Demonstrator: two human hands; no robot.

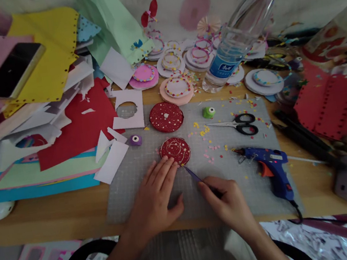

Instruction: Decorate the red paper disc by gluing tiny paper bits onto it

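Note:
My left hand (157, 197) lies flat on the grey cutting mat (136, 187), fingers stretched out, fingertips touching the lower edge of a red starred paper disc (175, 149). My right hand (225, 200) is closed round a thin purple pen-like tool (193, 175) whose tip meets the disc's lower right edge. A second red starred disc (166, 116) sits farther back on the mat.
Scissors (238, 124), a blue glue gun (272, 169), a green punch (209, 112) and a purple punch (135, 140) lie on the mat. A water bottle (240, 33) leans behind. Piled coloured paper with a phone (14, 69) fills the left; decorated round discs (176, 88) line the back.

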